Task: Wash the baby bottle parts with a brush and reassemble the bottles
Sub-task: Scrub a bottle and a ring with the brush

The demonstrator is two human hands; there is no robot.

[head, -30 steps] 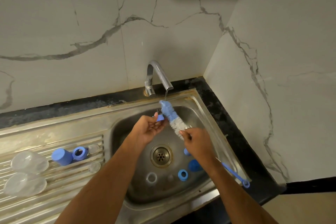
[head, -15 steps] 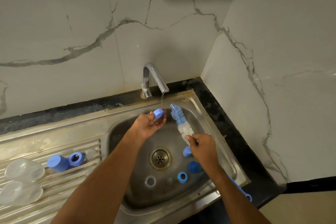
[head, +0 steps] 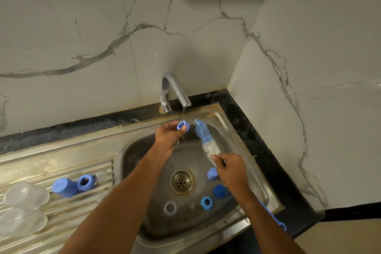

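Where marble-veined walls meet in a corner, a steel sink sits under a running tap. Left hand pinches a blue ring beneath the stream; right hand grips the bottle brush just beside it.

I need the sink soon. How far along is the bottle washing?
Partly done: a blue cap, ring and clear bottles lie on the drainboard. The left hand rinses a blue ring under the tap; the right hand holds the brush. Blue parts remain in the basin; nothing is reassembled.
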